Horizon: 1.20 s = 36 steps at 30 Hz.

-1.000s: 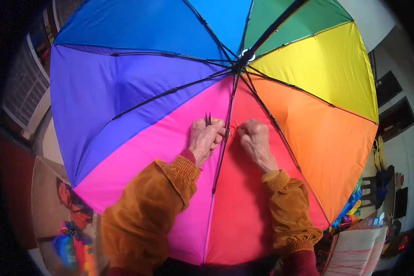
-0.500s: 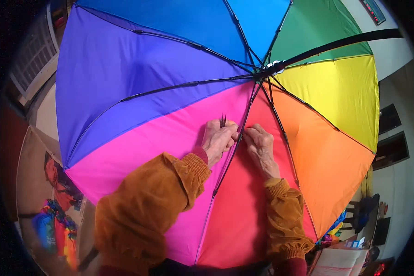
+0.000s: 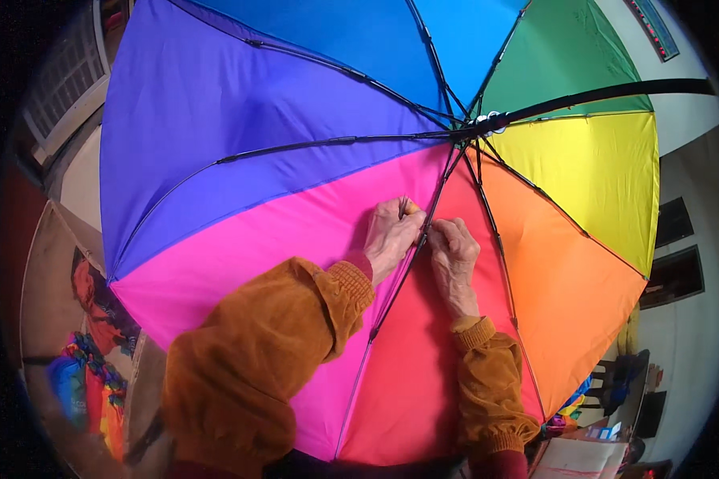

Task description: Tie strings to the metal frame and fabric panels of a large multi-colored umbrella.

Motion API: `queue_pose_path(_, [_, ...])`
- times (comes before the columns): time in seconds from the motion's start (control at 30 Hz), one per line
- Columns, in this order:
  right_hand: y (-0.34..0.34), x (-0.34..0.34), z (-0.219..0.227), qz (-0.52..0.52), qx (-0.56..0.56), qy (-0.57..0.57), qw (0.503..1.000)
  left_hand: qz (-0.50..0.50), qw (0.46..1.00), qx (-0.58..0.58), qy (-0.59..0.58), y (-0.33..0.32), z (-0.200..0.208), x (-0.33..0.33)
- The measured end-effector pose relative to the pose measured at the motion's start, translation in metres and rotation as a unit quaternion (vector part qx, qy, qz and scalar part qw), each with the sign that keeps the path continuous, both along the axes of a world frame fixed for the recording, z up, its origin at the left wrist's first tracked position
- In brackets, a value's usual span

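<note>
The inner side of an open umbrella (image 3: 287, 227) fills most of the view, its panels in rainbow colours. Thin black ribs (image 3: 407, 263) fan out from the hub. At the rib between the pink and red panels, my left hand (image 3: 393, 233) is closed, with a small dark two-pointed tool (image 3: 403, 207) poking up from its fingers. Just across that rib, over the red panel, my right hand (image 3: 455, 251) is closed too, fingertips pinched against the rib. Whatever the right fingertips hold is too small or hidden to name.
The black umbrella shaft (image 3: 607, 96) reaches from the hub toward the right edge. Lower left, an open cardboard box (image 3: 44, 275) has folded rainbow umbrellas (image 3: 96, 391) by it. More colourful fabric (image 3: 571, 407) and a pale carton (image 3: 579, 461) lie at the lower right.
The umbrella has shifted slightly right and down in view, and both hands with it. My left hand has turned a little, so less of the tool's points shows. Both hands stay at the same rib.
</note>
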State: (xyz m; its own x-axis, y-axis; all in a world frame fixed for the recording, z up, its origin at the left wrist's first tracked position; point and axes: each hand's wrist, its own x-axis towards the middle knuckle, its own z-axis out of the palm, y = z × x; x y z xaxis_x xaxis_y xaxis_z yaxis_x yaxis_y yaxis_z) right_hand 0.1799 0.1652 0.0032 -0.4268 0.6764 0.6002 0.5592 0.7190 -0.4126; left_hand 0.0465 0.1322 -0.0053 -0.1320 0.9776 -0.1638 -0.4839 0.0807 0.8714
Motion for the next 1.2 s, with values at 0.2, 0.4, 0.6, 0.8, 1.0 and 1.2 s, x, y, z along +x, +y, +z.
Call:
queue_pose_path(0.2, [-0.008, 0.000, 0.006, -0.035, -0.059, 0.021, 0.997, 0.165, 0.986, 0.001, 0.037, -0.007, -0.001, 0.001])
queue_pose_path(0.4, [-0.005, 0.005, 0.000, -0.010, -0.148, 0.105, 0.983, 0.126, 0.992, -0.021, 0.021, -0.007, -0.002, 0.001])
queue_pose_path(0.6, [-0.007, 0.004, 0.003, 0.001, -0.161, 0.122, 0.979, 0.088, 0.996, 0.003, 0.022, -0.007, -0.005, -0.001])
queue_pose_path(0.8, [-0.012, 0.002, 0.015, -0.004, -0.180, 0.150, 0.972, 0.104, 0.994, 0.003, 0.031, -0.008, -0.009, 0.001])
queue_pose_path(1.0, [-0.016, 0.007, 0.023, -0.051, -0.216, 0.155, 0.963, 0.098, 0.995, 0.005, -0.011, -0.012, -0.002, 0.000])
queue_pose_path(1.2, [-0.036, -0.006, 0.022, -0.010, -0.228, 0.009, 0.974, 0.085, 0.996, 0.000, 0.004, -0.009, -0.003, 0.000])
